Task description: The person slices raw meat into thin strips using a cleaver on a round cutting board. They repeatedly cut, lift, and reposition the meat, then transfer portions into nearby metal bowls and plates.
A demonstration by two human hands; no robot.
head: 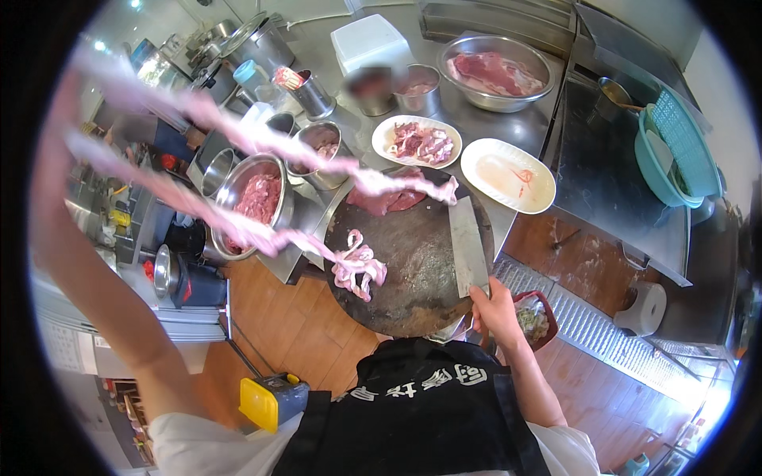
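Observation:
My left arm is raised high at the left rim, and my left hand (71, 80) is blurred there, gripping long pink strands of raw intestine (256, 134). Two lengths hang slantwise down to a round dark chopping block (411, 256). One ends in a curled heap on the block's left side; the other reaches its far edge. In my right hand (497, 312) is the handle of a Chinese cleaver (467, 244), its broad blade lying over the block's right side. Dark red slices of raw meat, perhaps liver (387, 199), rest at the block's far side.
Beyond the block stand an oval plate of cut meat (417, 141), a white oval plate (509, 175) and a steel bowl with a large meat slab (497, 71). Minced meat fills a bowl (256, 202) at left. A red bin (536, 321) sits below right.

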